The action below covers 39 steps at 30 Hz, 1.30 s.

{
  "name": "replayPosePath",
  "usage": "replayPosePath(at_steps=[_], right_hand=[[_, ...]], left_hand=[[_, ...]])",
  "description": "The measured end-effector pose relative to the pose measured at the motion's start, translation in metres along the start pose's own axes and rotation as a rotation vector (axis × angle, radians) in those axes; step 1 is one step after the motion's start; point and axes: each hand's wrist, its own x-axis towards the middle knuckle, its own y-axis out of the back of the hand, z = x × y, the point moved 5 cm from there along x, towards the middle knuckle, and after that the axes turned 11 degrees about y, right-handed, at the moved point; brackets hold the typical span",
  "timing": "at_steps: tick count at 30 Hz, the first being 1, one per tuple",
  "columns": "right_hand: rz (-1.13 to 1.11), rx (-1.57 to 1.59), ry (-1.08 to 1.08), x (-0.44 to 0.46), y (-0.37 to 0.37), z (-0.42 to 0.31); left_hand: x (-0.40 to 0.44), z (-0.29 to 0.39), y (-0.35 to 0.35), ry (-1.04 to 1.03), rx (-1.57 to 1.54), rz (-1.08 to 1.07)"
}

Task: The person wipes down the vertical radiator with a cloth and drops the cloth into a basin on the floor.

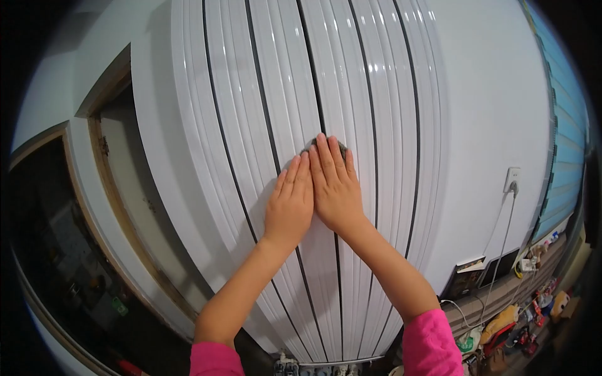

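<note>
- Left hand (290,203) of the person lies flat, fingers drawn close together and pointing up, against the tall glossy white ribbed panel (232,125) with dark vertical gaps
- Right hand (335,188) rests flat just beside it and reaches a little higher, its fingers nearly straight with slight gaps between them
- Under the fingertips sits a small dark grey pad or cloth (343,149), mostly hidden by the hands, on the middle of the panel; its edges peek out beside and between the fingers, and I cannot tell its full shape
- Neither hand is pinching anything that I can see; both thumbs are hard to make out
- Both forearms are bare up to bright pink sleeves (431,343)
- Pale metal pipe fittings (286,365) show at the foot of the panel
- Over on the person's right, a white wall socket (513,179) has a plug in it, with a cord (505,235) hanging down towards a jumble of colourful items (501,326)
- Farther right is a light blue slatted covering (567,144)
- To the person's left stands a wood-edged doorway (100,150)
</note>
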Motion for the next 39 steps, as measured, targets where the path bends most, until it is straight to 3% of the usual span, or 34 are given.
replayPosePath(at_steps=[13, 20, 24, 27, 30, 39], right_hand=[[-0.111, 0.058, 0.040, -0.082, -0.015, -0.038], [-0.171, 0.189, 0.138, -0.123, -0.005, -0.052], [-0.156, 0.346, 0.192, -0.095, 0.002, -0.050], [-0.008, 0.368, 0.210, -0.035, 0.013, -0.043], [0.089, 0.277, 0.211, 0.011, 0.006, -0.033], [-0.053, 0.128, 0.112, -0.009, -0.020, -0.056]], left_hand=[[-0.089, 0.012, -0.014, -0.040, -0.154, -0.094], [-0.120, 0.004, 0.000, -0.189, -0.293, -0.124], [-0.101, -0.014, 0.018, -0.257, -0.296, -0.084], [-0.056, -0.041, 0.032, -0.264, -0.236, 0.005], [-0.020, -0.065, 0.027, -0.226, -0.197, 0.100], [-0.048, -0.062, 0.015, 0.024, -0.351, 0.022]])
